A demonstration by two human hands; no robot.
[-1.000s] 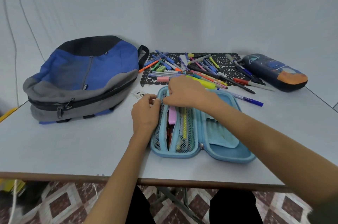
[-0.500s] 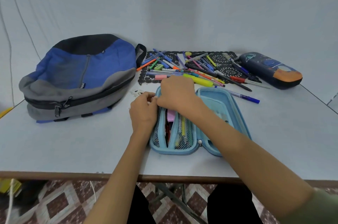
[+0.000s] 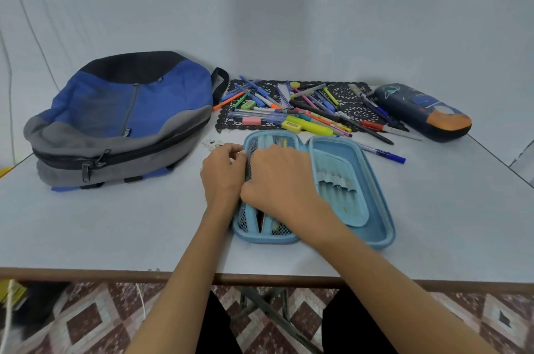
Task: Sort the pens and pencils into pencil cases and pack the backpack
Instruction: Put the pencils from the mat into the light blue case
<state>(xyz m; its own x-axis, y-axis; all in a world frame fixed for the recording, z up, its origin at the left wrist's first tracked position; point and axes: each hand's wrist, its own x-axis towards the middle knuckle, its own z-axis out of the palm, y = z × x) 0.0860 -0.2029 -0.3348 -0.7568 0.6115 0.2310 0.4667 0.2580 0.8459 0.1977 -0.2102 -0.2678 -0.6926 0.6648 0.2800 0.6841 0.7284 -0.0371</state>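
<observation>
A: At frame left, the blue, grey and black fabric backpack lies zipped. Centre step?
B: Looks like loading the open light-blue hard-shell pencil case. Stretch its mesh pocket mouth and feed pens in lengthwise and flat, so the lid closes.
A: Hands?
B: Left hand: fingers curled, pinching the mesh edge. Right hand: curled knuckles-up over the mesh; contents hidden, can't tell. Loose coloured pens wait upper centre-right.
</observation>
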